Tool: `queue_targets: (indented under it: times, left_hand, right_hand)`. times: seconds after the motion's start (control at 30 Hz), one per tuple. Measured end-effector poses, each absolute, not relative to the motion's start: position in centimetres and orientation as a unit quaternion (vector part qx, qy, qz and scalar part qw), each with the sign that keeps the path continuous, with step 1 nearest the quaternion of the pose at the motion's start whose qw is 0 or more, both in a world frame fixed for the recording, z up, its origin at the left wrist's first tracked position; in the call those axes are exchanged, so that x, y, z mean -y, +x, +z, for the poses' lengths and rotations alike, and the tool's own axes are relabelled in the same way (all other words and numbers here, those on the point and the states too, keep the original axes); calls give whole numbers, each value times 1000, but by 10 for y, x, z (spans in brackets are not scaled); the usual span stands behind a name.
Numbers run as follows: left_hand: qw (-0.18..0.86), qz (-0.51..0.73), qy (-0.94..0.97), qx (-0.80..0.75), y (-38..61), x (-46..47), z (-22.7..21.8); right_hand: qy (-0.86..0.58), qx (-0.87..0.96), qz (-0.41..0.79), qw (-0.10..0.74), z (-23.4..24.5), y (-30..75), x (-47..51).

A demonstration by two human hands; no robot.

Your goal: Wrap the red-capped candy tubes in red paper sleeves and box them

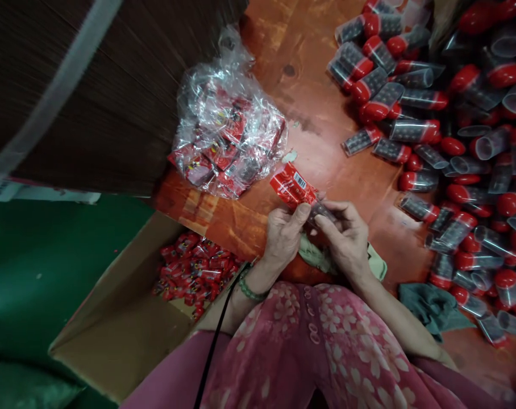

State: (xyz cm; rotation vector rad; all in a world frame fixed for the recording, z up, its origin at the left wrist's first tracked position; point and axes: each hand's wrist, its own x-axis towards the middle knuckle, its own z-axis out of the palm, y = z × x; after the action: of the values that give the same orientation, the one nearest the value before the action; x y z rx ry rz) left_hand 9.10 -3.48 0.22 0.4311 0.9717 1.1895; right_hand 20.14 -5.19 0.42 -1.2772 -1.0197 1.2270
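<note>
Above the table's near edge, both my hands are closed on one small package. My left hand (281, 236) pinches a red printed wrapper (290, 184) with a white barcode, near the wrapper's lower end. My right hand (346, 237) grips a clear tube with dark dotted contents (321, 211), thumb laid along it. Tube and wrapper meet between my fingers; how far one sits inside the other is hidden. Beyond my left hand lies a clear plastic bag (232, 136) holding several red printed packets.
Many clear tubes with red caps (415, 130) are heaped across the table's right side. Below left, an open cardboard box (125, 318) contains red packaged pieces (198, 270). A dark green cloth (432, 307) lies at right. A tall brown strapped stack (91, 102) stands at upper left.
</note>
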Motion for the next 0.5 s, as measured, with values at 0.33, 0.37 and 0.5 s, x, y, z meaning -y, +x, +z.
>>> queue_targets:
  times: [0.33, 0.37, 0.5]
  left_hand:
    - [697, 537, 206, -428, 84, 44, 22]
    - [694, 545, 210, -422, 84, 48, 24]
    - [675, 562, 228, -421, 86, 60, 24]
  right_hand:
    - [-433, 367, 644, 512, 19, 200, 68]
    - [-435, 373, 641, 510, 20, 201, 71]
    - [-477, 440, 563, 513, 21, 202, 84]
